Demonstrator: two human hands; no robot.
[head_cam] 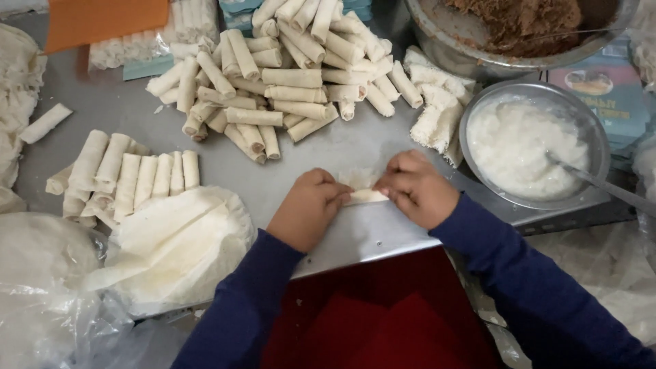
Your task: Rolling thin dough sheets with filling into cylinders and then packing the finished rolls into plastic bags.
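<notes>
Both hands worked a single pastry roll (365, 195) at the near edge of the steel tabletop (355, 147), directly in front of the person. The left hand (307, 208) had its fingers curled down on the roll's left end, and the right hand (415, 188) pinched the right end — so each grip was closed on the same roll, with the fingertips pressing it against the metal.

To do this step well, it seemed best to keep even pressure from both ends and roll away from the body in one smooth push, tucking the sides in early so the filling stays enclosed. The wrapper looked thin, and too hard a squeeze would likely tear it or force filling out at the ends. The loose flap (358, 178) lying just beyond the fingers would probably need smoothing flat so the seam closes without wrinkles.

The roll itself was pale cream, short and slightly flattened, mostly hidden under the fingers — only its middle strip and the flap showed.

Beyond it lay a large heap of finished rolls (280, 75), and to the left a neat row of rolls (130, 174) beside a stack of wrappers (178, 239). On the right stood a metal bowl of white paste (523, 147) with a spoon (601, 184) in it, and behind that a bigger bowl of brown filling (519, 24).
</notes>
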